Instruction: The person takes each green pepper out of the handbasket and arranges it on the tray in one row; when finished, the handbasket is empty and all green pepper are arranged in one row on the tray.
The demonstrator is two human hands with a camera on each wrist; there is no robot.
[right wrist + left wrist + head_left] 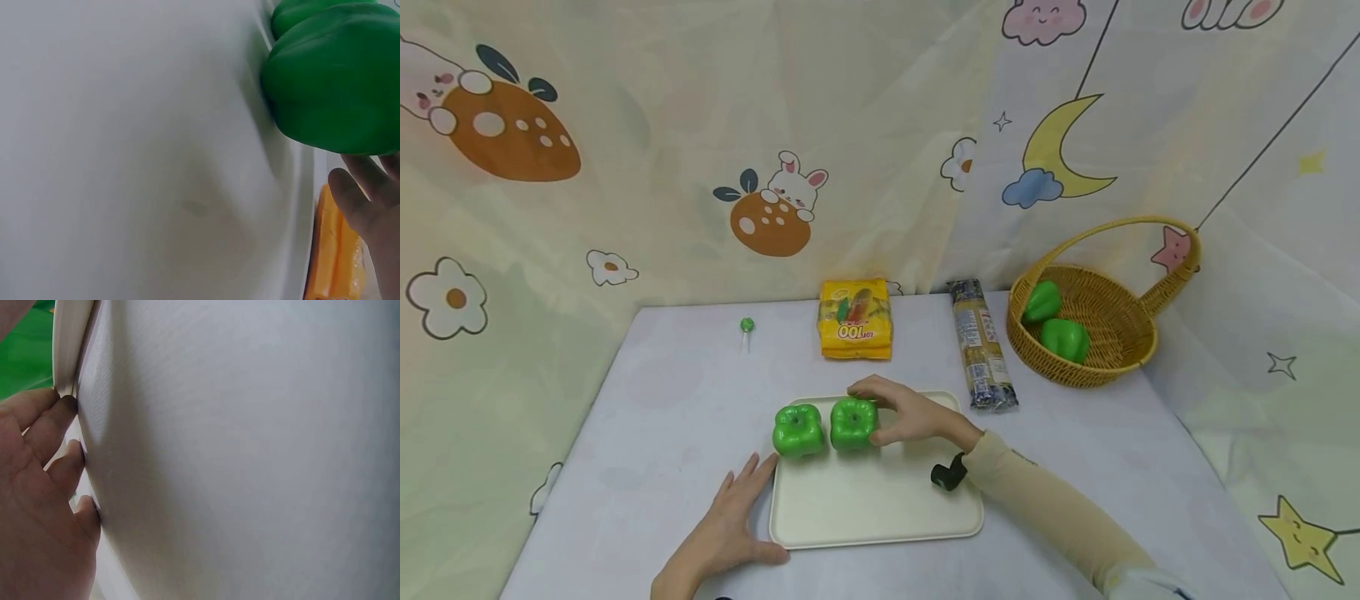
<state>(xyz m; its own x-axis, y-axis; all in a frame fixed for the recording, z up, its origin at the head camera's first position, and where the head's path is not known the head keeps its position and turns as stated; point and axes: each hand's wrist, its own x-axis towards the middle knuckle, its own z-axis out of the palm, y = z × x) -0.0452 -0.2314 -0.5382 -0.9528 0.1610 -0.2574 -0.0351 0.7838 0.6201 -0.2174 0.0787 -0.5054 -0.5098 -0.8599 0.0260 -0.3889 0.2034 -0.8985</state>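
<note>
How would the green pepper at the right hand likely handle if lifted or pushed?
The green pepper looks glossy, so it might slip against the fingers. Its full, rounded lobes suggest it would hold its shape. Its blocky outline should probably make it rock rather than roll freely.
</note>
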